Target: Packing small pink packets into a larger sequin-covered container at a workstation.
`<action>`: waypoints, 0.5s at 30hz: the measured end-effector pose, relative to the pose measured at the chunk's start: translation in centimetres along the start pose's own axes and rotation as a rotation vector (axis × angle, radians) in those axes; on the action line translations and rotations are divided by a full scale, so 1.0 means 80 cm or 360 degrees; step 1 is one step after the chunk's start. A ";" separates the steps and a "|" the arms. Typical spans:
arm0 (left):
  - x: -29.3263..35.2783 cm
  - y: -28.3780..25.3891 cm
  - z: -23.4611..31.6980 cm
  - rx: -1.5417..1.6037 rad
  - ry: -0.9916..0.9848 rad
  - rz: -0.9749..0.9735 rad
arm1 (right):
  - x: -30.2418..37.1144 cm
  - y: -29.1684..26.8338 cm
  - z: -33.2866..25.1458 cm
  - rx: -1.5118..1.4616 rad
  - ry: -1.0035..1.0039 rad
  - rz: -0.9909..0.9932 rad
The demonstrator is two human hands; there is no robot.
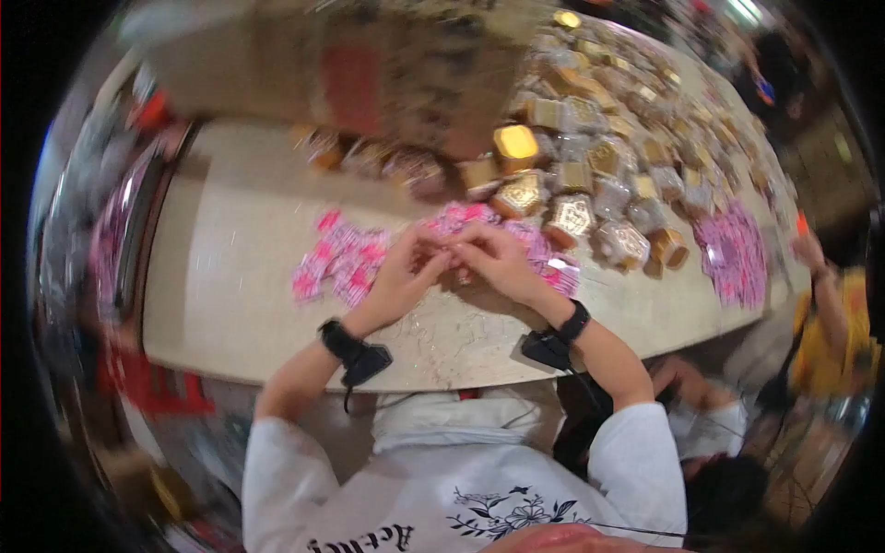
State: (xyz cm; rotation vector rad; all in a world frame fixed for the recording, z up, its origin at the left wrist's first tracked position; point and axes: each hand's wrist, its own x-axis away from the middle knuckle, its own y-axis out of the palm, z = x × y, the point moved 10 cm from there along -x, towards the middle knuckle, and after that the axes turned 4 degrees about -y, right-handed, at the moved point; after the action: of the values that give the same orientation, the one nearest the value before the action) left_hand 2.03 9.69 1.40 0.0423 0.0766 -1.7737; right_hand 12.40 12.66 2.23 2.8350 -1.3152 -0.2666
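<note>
My left hand [411, 269] and my right hand [501, 262] meet over the middle of the table, fingertips pinched together. Whatever lies between the fingers is too small and blurred to name. Beneath and behind them spreads a heap of small pink-and-white printed slips or packets [458, 215], and another pink-and-white pile [337, 261] sits just left of my left hand. Beyond my right hand are many gold, many-sided small boxes in clear wrap [570, 218]. A black band with a small box is strapped on each wrist.
A large cardboard box [406, 83] with a red patch stands at the back, with several wrapped packs before it. The pale table [221, 304] curves along its near edge. More pink slips [735, 253] lie far right. Other people are close by, one in yellow [834, 336].
</note>
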 end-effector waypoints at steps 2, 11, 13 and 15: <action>0.003 0.055 0.010 0.0171 -0.0185 -0.0048 | 0.047 -0.032 -0.004 -0.0195 0.0175 0.0039; 0.007 -0.004 0.019 0.0322 -0.0068 -0.0165 | -0.005 0.031 -0.018 -0.0698 -0.0002 -0.0224; 0.005 0.004 0.023 0.0426 0.0025 -0.0179 | -0.005 0.017 -0.015 -0.0260 0.0051 -0.0163; 0.006 0.004 0.024 0.0359 -0.0033 -0.0162 | -0.004 0.007 -0.017 -0.0145 0.0058 -0.0038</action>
State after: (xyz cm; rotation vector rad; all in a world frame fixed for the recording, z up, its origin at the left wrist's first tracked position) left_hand 2.25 9.01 3.29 0.1856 -0.1392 -1.8773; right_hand 11.97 12.40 3.64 2.7681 -1.2303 -0.2667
